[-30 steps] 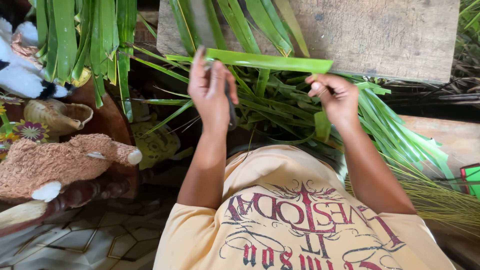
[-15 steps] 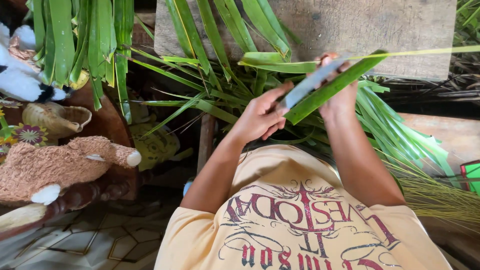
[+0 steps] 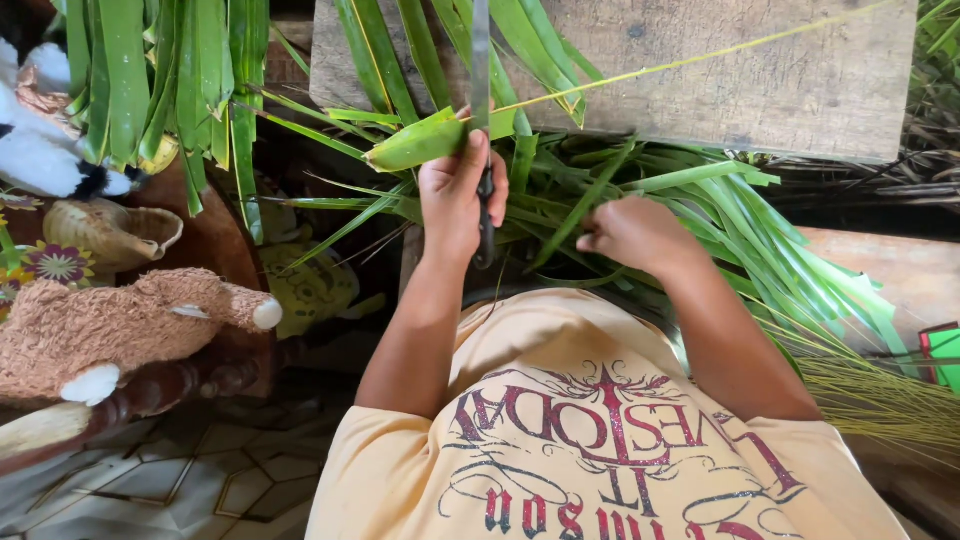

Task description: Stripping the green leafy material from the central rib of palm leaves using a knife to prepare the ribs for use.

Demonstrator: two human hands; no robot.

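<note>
A knife (image 3: pixel 481 120) and a folded green leaf strip (image 3: pixel 425 140) are clamped in the left hand (image 3: pixel 458 195); the right hand (image 3: pixel 630 232) is closed in the loose leaves (image 3: pixel 760 230) beside it. Beyond lies a worn wooden board (image 3: pixel 760 70); leftward a plush toy (image 3: pixel 120 325), below it a tiled floor (image 3: pixel 190 480).

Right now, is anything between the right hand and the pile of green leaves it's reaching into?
Nothing visible. The right hand already rests on the pile of long green leaves, fingers curled among them. The left hand is apart, gripping a knife and a folded leaf strip above the wooden board.
</note>
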